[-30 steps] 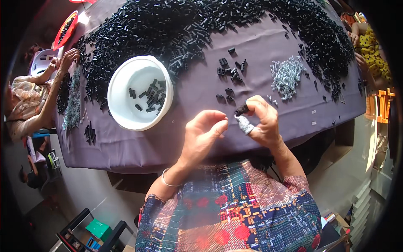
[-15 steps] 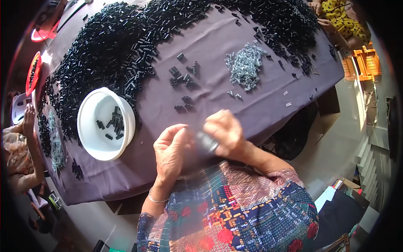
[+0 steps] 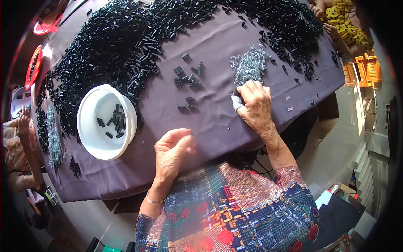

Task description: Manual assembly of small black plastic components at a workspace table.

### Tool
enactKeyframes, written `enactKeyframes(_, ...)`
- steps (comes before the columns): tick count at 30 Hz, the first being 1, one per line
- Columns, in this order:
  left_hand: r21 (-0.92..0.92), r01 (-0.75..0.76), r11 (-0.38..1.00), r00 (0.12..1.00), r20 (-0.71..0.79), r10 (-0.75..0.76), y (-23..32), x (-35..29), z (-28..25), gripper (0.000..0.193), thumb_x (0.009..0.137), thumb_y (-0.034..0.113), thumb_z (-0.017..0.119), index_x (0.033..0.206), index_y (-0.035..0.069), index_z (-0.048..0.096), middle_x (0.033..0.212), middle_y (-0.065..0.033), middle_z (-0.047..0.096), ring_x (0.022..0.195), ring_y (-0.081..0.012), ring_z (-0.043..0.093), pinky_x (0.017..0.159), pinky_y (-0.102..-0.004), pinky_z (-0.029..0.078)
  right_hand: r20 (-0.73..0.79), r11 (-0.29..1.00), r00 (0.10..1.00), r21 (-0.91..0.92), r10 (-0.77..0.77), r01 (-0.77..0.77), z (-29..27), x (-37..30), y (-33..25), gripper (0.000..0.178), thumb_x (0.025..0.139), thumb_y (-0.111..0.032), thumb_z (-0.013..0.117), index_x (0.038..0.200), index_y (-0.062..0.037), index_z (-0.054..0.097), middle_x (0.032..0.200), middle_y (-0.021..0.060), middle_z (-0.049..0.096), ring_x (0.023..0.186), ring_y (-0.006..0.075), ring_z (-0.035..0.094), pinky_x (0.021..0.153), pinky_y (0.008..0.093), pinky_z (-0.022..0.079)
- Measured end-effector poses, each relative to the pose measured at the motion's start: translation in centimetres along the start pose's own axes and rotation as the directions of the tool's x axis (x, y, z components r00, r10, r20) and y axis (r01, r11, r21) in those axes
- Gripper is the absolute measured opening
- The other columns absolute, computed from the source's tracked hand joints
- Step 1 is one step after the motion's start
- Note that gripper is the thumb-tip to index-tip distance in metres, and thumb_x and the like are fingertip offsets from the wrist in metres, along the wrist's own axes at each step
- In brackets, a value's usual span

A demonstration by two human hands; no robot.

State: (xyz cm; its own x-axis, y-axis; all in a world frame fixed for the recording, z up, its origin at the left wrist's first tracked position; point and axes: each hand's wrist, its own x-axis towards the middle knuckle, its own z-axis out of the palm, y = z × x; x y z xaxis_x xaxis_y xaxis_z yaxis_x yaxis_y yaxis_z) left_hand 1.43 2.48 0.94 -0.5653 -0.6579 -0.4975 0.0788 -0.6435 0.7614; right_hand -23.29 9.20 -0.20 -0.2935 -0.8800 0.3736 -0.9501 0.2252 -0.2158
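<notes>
My right hand [image 3: 255, 103] reaches to the near edge of a pile of small silvery pieces [image 3: 251, 63], with its fingers bent and pressed together over it. A pale wrap covers its thumb. Something dark shows by its fingertips, but what they grip is hidden. Over the table's near edge hangs my left hand [image 3: 171, 153], its fingers loosely curved, slightly blurred and apart from the thumb. I see nothing in it. Between the hands and the big heap lie several loose black tubular pieces [image 3: 193, 80].
A white bowl [image 3: 86, 136] with several black pieces stands to the left. A large heap of black pieces [image 3: 109, 54] covers the far side of the purple tablecloth [image 3: 201, 122]. Other people's hands [image 3: 24, 122] show at the left edge and far right, beside orange plastic furniture [image 3: 368, 69].
My right hand has moved away from my left, forward and right to the silvery pile. My left hand has stayed near its place, its fingers now looser.
</notes>
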Motion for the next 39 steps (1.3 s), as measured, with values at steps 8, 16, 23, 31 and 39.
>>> enactKeyframes(8, 0.183, -0.083, 0.98, 0.996, -0.004, 0.086, -0.1, -0.6, 0.1, 0.018, 0.084, -0.001, 0.067, 0.101, 0.0, 0.065, 0.084, -0.001, 0.066, 0.074, -0.0061, 0.059, 0.068, -0.0201, 0.049, -0.15, 0.892, 0.986, 0.451, 0.068, 0.007, -2.3, 2.9, -0.9, 0.027, 0.068, 0.005, 0.069, 0.092, -0.0017, 0.06, 0.088, 0.012, 0.06, 0.08, 0.0302, 0.058, 0.072, 0.0386, 0.046)
enactKeyframes(16, 0.242, -0.1, 0.965, 0.995, 0.014, 0.1, -0.3, -0.5, -0.2, 0.015, 0.085, 0.001, 0.067, 0.101, 0.0, 0.065, 0.088, 0.0018, 0.064, 0.079, -0.004, 0.057, 0.072, -0.0183, 0.047, 0.11, 0.995, 0.994, 0.095, -0.01, 0.0, -1.2, 0.7, 0.1, 0.019, 0.07, -0.02, 0.071, 0.083, -0.0107, 0.061, 0.084, 0.0026, 0.056, 0.085, 0.0235, 0.053, 0.075, 0.0384, 0.038)
enactKeyframes(23, 0.299, -0.103, 0.949, 0.995, 0.038, 0.096, -0.5, -0.3, -0.3, 0.016, 0.085, 0.003, 0.068, 0.1, 0.0, 0.065, 0.091, 0.0003, 0.065, 0.084, -0.0061, 0.058, 0.078, -0.0211, 0.048, 0.043, 0.982, 0.999, 0.187, 0.013, -0.021, -0.4, 1.1, 0.1, 0.021, 0.067, -0.018, 0.071, 0.08, -0.0086, 0.059, 0.081, 0.0034, 0.055, 0.083, 0.0233, 0.053, 0.076, 0.0381, 0.038)
enactKeyframes(31, 0.298, -0.115, 0.948, 0.993, 0.017, 0.116, -0.8, -0.4, -0.6, 0.016, 0.084, 0.003, 0.068, 0.1, 0.0, 0.065, 0.092, -0.0012, 0.066, 0.085, -0.007, 0.059, 0.079, -0.0222, 0.048, -0.129, 0.936, 0.991, 0.35, 0.032, 0.015, -3.5, 2.8, -0.8, 0.024, 0.066, 0.007, 0.069, 0.088, -0.0012, 0.062, 0.086, 0.0091, 0.062, 0.078, 0.024, 0.059, 0.073, 0.0326, 0.048)
enactKeyframes(39, 0.303, -0.133, 0.944, 0.991, 0.038, 0.128, -1.0, -0.3, -0.7, 0.018, 0.085, 0.005, 0.069, 0.102, 0.001, 0.065, 0.093, -0.0032, 0.067, 0.086, -0.0083, 0.06, 0.08, -0.0229, 0.048, 0.022, 0.94, 0.999, 0.34, -0.029, 0.02, -1.1, 3.3, -0.8, 0.019, 0.073, -0.007, 0.069, 0.091, -0.0094, 0.063, 0.094, 0.0092, 0.061, 0.091, 0.0276, 0.055, 0.081, 0.0396, 0.042)
